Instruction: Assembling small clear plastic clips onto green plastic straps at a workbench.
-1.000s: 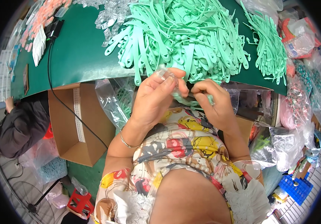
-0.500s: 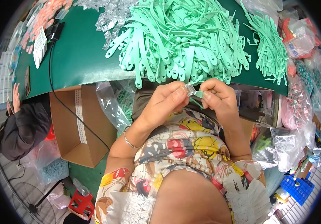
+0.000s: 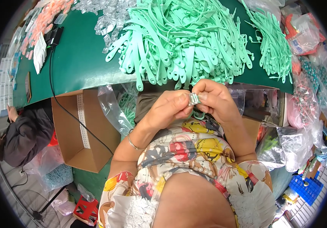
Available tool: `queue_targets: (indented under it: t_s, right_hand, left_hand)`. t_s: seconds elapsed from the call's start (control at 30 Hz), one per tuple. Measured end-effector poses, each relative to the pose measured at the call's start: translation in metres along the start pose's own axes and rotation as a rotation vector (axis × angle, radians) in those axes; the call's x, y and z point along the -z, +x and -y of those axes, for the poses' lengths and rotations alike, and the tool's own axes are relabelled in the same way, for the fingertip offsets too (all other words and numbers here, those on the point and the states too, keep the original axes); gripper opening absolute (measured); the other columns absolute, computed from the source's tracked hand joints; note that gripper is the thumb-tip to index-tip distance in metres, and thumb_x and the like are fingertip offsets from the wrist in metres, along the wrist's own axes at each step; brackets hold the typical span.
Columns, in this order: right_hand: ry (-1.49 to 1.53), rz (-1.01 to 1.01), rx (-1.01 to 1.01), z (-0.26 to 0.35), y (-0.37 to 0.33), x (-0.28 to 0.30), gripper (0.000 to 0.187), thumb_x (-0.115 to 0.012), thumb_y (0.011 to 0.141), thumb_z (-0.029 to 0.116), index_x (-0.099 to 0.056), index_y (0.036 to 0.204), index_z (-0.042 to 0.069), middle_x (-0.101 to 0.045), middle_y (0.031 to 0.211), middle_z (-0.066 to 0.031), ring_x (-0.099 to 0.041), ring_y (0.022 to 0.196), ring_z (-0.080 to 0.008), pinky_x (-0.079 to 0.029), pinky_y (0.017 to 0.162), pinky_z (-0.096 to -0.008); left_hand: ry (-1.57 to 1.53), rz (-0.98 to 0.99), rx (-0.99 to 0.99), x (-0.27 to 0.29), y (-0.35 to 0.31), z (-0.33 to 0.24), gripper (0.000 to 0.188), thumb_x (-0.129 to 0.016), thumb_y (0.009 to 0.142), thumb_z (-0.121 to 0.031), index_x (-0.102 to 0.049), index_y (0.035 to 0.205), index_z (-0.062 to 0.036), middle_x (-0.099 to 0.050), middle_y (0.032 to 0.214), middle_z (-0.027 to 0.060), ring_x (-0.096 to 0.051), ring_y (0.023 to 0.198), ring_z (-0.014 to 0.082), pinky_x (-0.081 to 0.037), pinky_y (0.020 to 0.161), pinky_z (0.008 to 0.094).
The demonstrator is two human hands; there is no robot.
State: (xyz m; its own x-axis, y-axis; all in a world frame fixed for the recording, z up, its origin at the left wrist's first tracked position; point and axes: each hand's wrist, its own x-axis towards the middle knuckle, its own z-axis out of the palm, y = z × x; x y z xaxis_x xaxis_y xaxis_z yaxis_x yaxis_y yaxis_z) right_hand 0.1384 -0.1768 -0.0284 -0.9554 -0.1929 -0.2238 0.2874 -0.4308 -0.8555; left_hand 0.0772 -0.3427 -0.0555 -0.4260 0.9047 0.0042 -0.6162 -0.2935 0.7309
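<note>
I'm watching left hand [image 3: 171, 105] pinching small clear plastic buckle [image 3: 193, 99] | right hand [image 3: 217, 102] holding slim mint-green strap [image 3: 199, 115], seemingly partly inserted | mint-green strap heap [image 3: 188, 41] lying loose, left

We note an open cardboard box [image 3: 102, 141], black cord [image 3: 51, 72] crossing in front; far left, a dark-sleeved co-worker [image 3: 30, 140]; lower left, a wire-caged fan [image 3: 37, 215]; lower right, a blue plastic basket [image 3: 307, 189].

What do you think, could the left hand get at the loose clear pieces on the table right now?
Probably yes, with a stretch: bare green tabletop leaves an open way to the clear pieces left of the green straps. The left hand is busy, though, pinching a small clear piece.
</note>
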Motion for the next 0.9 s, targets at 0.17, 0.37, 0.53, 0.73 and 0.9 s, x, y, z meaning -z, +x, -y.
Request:
queue_targets:
  t_s: [0.17, 0.37, 0.53, 0.73, 0.9]
  right_hand:
    - [-0.163, -0.041, 0.158, -0.005, -0.004, -0.004, 0.012, -0.049, 0.085, 0.013, -0.052, 0.088, 0.001, -0.047, 0.070, 0.0014, -0.040, 0.059, -0.0034, -0.032, 0.051, -0.0180]
    - [-0.980, -0.224, 0.705, -0.007, -0.001, -0.003, 0.007, -0.056, 0.081, 0.008, -0.053, 0.082, 0.002, -0.047, 0.090, -0.0066, -0.045, 0.072, -0.0105, -0.037, 0.062, -0.0227]
    - [-0.241, 0.049, 0.494, -0.015, -0.006, 0.009, 0.005, -0.056, 0.081, 0.006, -0.054, 0.079, 0.002, -0.045, 0.096, -0.0081, -0.044, 0.083, -0.0131, -0.036, 0.073, -0.0242]
    - [-0.647, -0.177, 0.466, -0.018, 0.000, 0.001, 0.019, -0.065, 0.072, 0.004, -0.056, 0.088, 0.001, -0.051, 0.089, -0.0063, -0.048, 0.076, -0.0133, -0.039, 0.068, -0.0231]
    - [-0.709, -0.147, 0.520, -0.018, -0.001, 0.002, 0.023, -0.068, 0.070, 0.005, -0.057, 0.089, 0.001, -0.054, 0.080, -0.0057, -0.052, 0.071, -0.0138, -0.041, 0.061, -0.0241]
  left_hand:
    - [0.225, -0.148, 0.014, -0.003, -0.001, -0.003, 0.029, -0.046, 0.090, -0.028, -0.051, 0.078, -0.0018, -0.046, 0.065, -0.0018, -0.036, 0.056, 0.0036, -0.029, 0.049, 0.0184]
    - [0.576, -0.283, -0.061, -0.008, -0.002, -0.012, 0.019, -0.050, 0.088, -0.018, -0.053, 0.086, 0.0009, -0.051, 0.070, -0.0006, -0.044, 0.063, 0.0040, -0.037, 0.054, 0.0189]
    - [0.484, -0.203, -0.012, -0.009, -0.005, -0.019, 0.017, -0.048, 0.088, -0.015, -0.053, 0.089, 0.0014, -0.051, 0.072, -0.0002, -0.046, 0.065, 0.0043, -0.038, 0.056, 0.0194]
    - [0.325, -0.257, 0.000, -0.010, -0.002, -0.023, 0.012, -0.047, 0.087, -0.011, -0.051, 0.094, -0.0017, -0.052, 0.079, 0.0009, -0.048, 0.067, 0.0056, -0.038, 0.056, 0.0199]
    - [0.043, -0.224, 0.047, -0.010, -0.001, -0.018, 0.009, -0.050, 0.085, -0.011, -0.049, 0.080, -0.0031, -0.050, 0.070, 0.0015, -0.046, 0.061, 0.0068, -0.037, 0.054, 0.0201]
